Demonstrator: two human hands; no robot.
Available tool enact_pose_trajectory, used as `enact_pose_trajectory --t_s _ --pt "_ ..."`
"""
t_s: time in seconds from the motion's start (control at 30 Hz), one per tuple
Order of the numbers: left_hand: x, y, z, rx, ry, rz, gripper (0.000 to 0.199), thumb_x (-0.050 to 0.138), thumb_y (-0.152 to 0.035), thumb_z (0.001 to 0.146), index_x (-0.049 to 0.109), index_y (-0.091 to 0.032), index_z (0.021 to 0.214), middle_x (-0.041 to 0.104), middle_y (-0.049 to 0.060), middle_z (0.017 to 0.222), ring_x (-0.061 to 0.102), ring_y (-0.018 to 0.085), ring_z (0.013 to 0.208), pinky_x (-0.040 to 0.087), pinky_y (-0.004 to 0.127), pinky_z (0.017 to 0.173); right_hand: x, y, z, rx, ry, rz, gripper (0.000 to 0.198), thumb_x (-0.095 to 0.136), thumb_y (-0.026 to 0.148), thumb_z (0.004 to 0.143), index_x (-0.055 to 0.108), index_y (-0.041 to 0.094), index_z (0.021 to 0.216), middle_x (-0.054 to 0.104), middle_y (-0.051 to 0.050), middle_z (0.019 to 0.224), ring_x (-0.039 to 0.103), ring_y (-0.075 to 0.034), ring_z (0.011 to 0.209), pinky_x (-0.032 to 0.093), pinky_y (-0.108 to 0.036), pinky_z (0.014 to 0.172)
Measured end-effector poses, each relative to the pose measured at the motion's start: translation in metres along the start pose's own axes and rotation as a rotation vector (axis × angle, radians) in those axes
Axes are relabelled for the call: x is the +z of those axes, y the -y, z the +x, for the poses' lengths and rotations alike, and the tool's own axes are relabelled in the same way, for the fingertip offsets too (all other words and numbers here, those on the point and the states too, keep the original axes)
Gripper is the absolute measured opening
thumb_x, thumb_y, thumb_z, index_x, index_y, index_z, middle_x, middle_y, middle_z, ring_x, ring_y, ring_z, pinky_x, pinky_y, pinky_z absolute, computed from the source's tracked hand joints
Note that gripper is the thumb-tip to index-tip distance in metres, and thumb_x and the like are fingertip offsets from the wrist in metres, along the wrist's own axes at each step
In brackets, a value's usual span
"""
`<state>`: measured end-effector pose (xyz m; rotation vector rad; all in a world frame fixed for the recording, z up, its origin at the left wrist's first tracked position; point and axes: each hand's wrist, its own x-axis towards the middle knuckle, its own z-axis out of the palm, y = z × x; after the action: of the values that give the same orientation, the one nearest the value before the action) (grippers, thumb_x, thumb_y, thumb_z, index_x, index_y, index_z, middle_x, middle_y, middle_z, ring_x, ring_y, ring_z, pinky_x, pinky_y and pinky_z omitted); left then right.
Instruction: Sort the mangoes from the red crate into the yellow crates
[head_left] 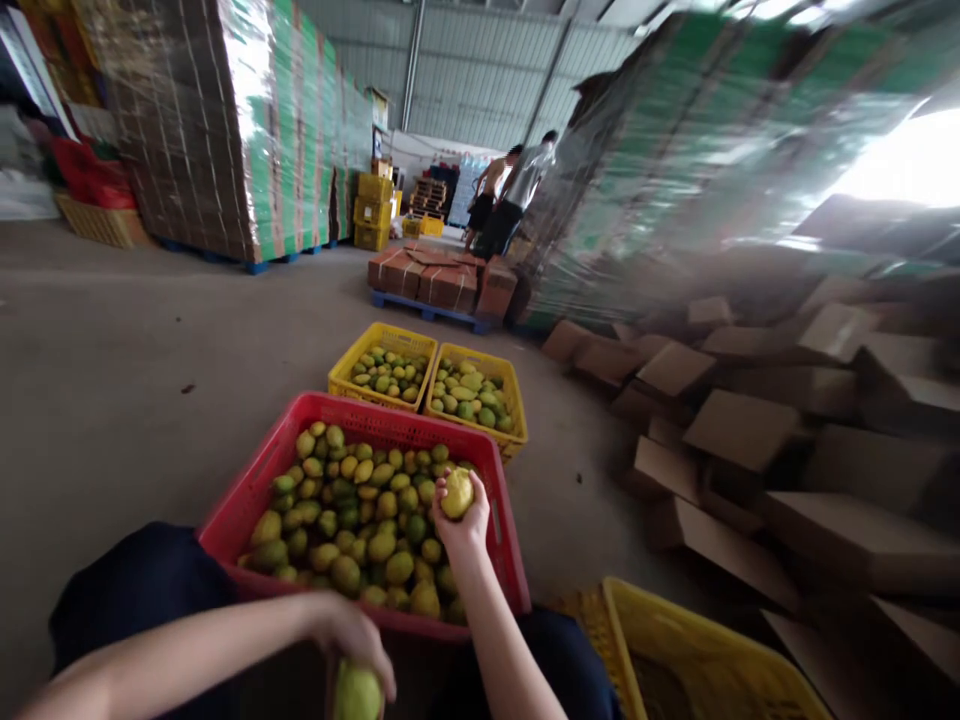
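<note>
My right hand (471, 522) is wrapped round a yellow lemon (457, 493), held above the right side of a large red crate (504, 535). Many green and yellow lemons (382, 545) lie in that crate. Closer to me, below the crate's near rim, my left hand (351, 632) grips a greener lemon (358, 693); the hand is slightly blurred, and the picture's lower edge cuts off part of the fruit. The crate stands between my knees.
Two yellow crates (431, 385) of lemons stand behind the red one. At my lower right is another yellow crate (619, 640). Cardboard boxes (742, 430) are heaped on the right. Wrapped pallet stacks (289, 140), a low blue pallet (427, 311) and two people (506, 195) are farther off.
</note>
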<state>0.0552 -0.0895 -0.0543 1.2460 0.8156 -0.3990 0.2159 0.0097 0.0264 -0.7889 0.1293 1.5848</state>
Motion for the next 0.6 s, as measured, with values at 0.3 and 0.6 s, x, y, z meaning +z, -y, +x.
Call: enact_pose_trajectory --t_s 0.3,0.6 --pt "-0.130 -0.064 -0.088 0.257 -0.468 -0.459 0.061 0.032 -0.062 0.086 0.064 -0.010 0.087 0.064 0.012 0.063 0.062 0.020 0.050 0.052 0.031 0.043 -0.005 -0.006 0.009 0.049 -0.086 -0.150 0.009 0.052 0.028 0.080 0.051 0.019 0.080 0.061 0.002 0.059 0.059 -0.010 0.049 0.047 -0.017 0.041" --pt "-0.144 0.013 -0.106 0.044 -0.718 -0.154 0.057 0.045 -0.063 0.077 0.066 -0.015 0.099 0.070 0.014 0.100 0.069 0.023 0.080 0.052 0.032 0.072 -0.009 -0.021 0.015 0.108 -0.111 -0.336 0.014 0.058 0.033 0.077 0.049 0.022 0.077 0.058 0.005 0.059 0.056 -0.009 0.049 0.049 -0.018 0.044"
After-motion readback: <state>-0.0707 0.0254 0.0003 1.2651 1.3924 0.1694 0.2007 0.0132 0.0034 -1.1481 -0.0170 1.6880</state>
